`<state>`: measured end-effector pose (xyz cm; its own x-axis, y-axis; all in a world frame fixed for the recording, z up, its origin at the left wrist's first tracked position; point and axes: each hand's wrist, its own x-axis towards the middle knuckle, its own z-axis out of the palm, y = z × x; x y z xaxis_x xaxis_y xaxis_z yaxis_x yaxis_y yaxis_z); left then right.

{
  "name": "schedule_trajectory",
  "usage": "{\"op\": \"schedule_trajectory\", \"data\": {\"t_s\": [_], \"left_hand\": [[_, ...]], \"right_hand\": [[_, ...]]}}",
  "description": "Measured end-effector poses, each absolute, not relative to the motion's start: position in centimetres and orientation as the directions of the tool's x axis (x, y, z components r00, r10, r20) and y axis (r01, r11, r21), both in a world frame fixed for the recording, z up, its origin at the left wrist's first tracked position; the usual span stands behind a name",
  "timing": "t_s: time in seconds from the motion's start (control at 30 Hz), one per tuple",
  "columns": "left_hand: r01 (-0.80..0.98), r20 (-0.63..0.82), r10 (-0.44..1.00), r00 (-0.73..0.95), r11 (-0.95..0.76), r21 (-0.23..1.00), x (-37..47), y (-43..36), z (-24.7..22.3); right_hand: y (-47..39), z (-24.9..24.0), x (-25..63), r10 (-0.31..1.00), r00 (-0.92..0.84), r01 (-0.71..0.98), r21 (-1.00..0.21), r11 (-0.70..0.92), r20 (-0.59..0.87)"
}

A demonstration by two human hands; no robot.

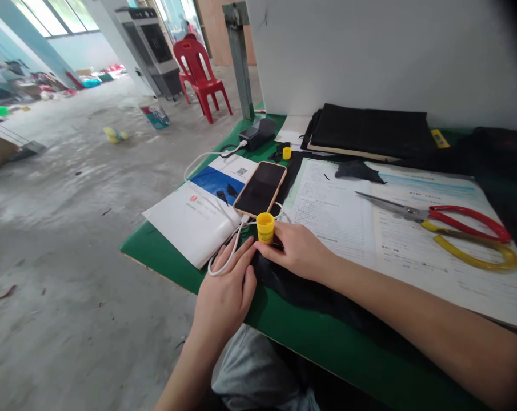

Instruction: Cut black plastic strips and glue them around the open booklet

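Note:
My right hand is closed around a short yellow glue stick, which stands upright over black fabric; its lower end is hidden. Beside it, my left hand lies flat with fingers stretched out near the table's front edge, fingertips by the fabric. A white charging cable loops over the back of that hand and runs to a phone just beyond. A small yellow cap sits farther back. Printed sheets lie to the right of the phone.
Scissors with red and yellow handles rest on the papers. Behind them lies a stack of black fabric. A white booklet and a black power adapter are on the green table. Red chairs stand beyond.

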<state>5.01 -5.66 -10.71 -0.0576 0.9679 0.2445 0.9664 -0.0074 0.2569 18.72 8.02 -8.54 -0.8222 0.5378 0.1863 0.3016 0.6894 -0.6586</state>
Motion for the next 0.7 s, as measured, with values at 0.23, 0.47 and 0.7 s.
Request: {"op": "schedule_trajectory", "data": {"t_s": [0.23,0.47,0.7], "left_hand": [[0.971,0.258,0.964,-0.059,-0.005,0.239,5.1,-5.8,-10.6],[0.968,0.296,0.953,-0.064,-0.013,0.251,5.2,-5.8,-10.8],[0.963,0.274,0.961,-0.032,-0.044,0.265,5.0,-6.0,-10.8]], "right_hand": [[8.3,-8.7,19.7,0.576,-0.809,0.32,-0.731,0.603,0.121],[9.2,-9.6,20.0,0.748,-0.663,0.237,-0.949,0.207,-0.002],[8.4,-9.9,19.7,0.699,-0.702,0.243,-0.876,0.416,0.137]]}}
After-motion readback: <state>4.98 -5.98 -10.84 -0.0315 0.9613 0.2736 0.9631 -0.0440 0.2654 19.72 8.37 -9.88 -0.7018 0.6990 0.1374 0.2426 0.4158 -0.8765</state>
